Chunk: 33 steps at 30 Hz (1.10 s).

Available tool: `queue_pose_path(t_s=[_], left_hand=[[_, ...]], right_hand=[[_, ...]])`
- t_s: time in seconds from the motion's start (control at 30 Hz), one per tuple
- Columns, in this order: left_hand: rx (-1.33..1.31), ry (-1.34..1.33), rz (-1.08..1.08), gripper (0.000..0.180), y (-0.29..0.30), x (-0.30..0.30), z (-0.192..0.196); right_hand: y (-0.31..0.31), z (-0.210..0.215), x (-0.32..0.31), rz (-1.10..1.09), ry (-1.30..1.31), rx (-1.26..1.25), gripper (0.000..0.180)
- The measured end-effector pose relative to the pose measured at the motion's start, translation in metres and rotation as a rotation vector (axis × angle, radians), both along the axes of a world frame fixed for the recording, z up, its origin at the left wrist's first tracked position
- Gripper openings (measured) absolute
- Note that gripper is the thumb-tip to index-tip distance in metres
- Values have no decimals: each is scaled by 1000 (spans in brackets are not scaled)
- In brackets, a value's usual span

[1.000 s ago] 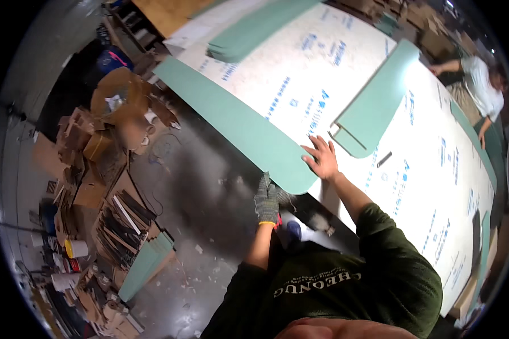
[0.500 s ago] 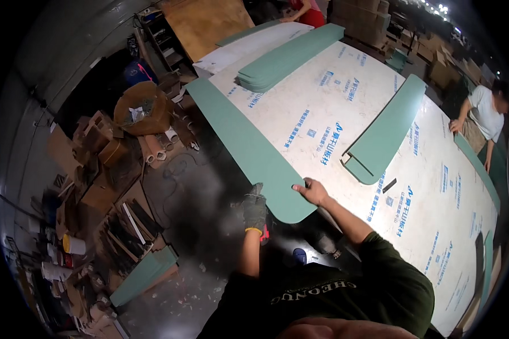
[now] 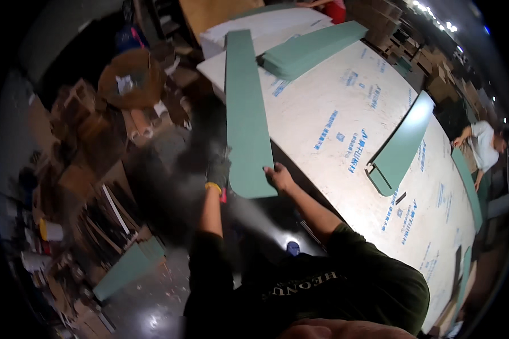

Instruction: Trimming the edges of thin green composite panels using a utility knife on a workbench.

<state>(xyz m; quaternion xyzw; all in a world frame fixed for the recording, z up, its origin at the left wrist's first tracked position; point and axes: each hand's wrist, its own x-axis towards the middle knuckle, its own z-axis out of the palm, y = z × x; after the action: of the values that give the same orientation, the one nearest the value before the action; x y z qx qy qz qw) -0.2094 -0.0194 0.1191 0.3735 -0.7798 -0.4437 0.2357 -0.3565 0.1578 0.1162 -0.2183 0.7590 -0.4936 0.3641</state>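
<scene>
A long green panel [image 3: 247, 113] with a rounded near end stretches away from me, partly past the left edge of the white-covered table [image 3: 333, 107]. My left hand [image 3: 218, 169], in a dark glove with a yellow cuff, is closed on the panel's left edge near that end. Opposite it, my bare right hand [image 3: 280, 178] grips the right edge, thumb on top. The fingers beneath the panel are hidden. Something red shows just below the glove, too blurred to name.
On the table lie a stack of green panels [image 3: 311, 53], another slotted green panel [image 3: 401, 147] and a small dark strip [image 3: 401, 198]. A person in a white shirt [image 3: 483, 144] handles a panel at right; another stands at the far end. Cardboard scraps [image 3: 85, 135] crowd the left floor.
Both hands have carried the near end of the green panel leftward off the table's edge. The panel has turned, so its length now points more straight away from me. My view has shifted too.
</scene>
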Motion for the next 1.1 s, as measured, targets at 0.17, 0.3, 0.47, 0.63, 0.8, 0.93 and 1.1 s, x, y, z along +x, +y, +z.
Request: queue_pose_path(t_s=[0.17, 0.3, 0.47, 0.63, 0.8, 0.93, 1.1], left_hand=[[-435, -33, -328, 28, -72, 21, -29], [-237, -128, -306, 32, -94, 8, -38], [-688, -549, -464, 31, -68, 21, -32], [-218, -273, -740, 35, -1, 93, -118], [-40, -118, -234, 38, -1, 144, -39], [77, 304, 88, 33, -28, 143, -68], [-166, 100, 18, 34, -60, 96, -8]], right_hand=[[-51, -14, -7, 29, -81, 158, 63], [-47, -27, -15, -51, -206, 215, 71], [-53, 0, -10, -8, -50, 323, 68], [-57, -64, -20, -6, 18, 422, 79], [-108, -6, 19, -396, -293, -189, 29], [-140, -32, 28, -468, -256, -306, 22], [-164, -61, 21, -482, -272, -312, 22]])
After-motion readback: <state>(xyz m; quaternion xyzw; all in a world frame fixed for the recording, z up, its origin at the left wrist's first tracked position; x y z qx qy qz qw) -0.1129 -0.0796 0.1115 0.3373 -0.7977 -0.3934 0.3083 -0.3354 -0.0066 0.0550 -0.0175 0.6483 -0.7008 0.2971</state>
